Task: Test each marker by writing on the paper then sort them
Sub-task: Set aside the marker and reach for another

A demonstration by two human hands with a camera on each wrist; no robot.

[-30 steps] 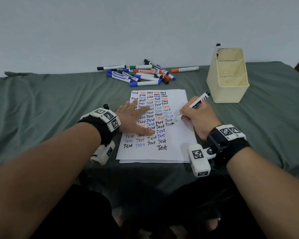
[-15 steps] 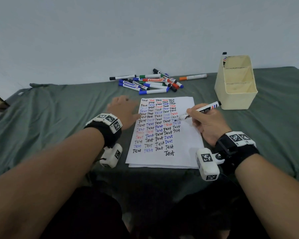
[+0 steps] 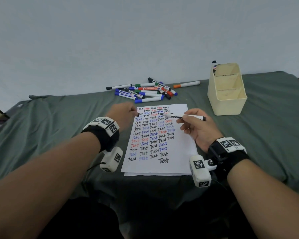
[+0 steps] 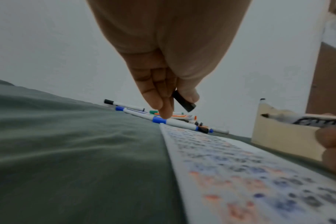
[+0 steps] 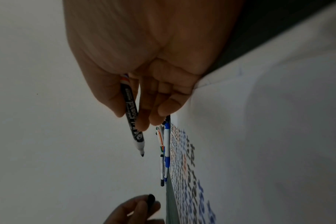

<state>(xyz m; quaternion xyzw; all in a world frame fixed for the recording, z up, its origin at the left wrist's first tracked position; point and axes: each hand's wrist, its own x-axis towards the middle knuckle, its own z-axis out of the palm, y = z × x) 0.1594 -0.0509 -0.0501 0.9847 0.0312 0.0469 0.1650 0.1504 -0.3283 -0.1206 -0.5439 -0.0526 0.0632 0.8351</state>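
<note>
Since the earlier frame, both hands have come up off the page: the right hand [image 3: 199, 131] has lifted the white-barrelled black marker with black printed lettering [image 3: 186, 116] clear of the writing, and the left hand [image 3: 123, 114] has left the sheet and now carries the small black marker cap [image 4: 183, 101]. The marker is level above the upper part of the white paper sheet covered in rows of "Test" [image 3: 179, 145], bare tip pointing left toward the cap; the two are near but not joined.

Right grip: thumb and fingers pinching the barrel. Left grip: thumb and fingertips pinching the cap, its open end facing outward.

Risks, as judged:
- Misaligned capping — the wet tip could mark the fingers or the page.
- A cap not pressed fully home could leave the marker to dry out.
- A loose pinch could drop the cap onto the cloth, where folds may hide it.
- Wrong compartment chosen in the cream plastic three-compartment holder [image 3: 227, 107], where one marker already stands in the far section.

A loose pile of capped blue, green, red, orange and black markers [image 3: 145, 92] lies beyond the paper, apparently untested.

Surface: a tabletop under a wrinkled grey-green cloth [image 3: 59, 128] — soft, uneven footing for round barrels. Behind it, a plain pale wall [image 3: 145, 35].
</note>
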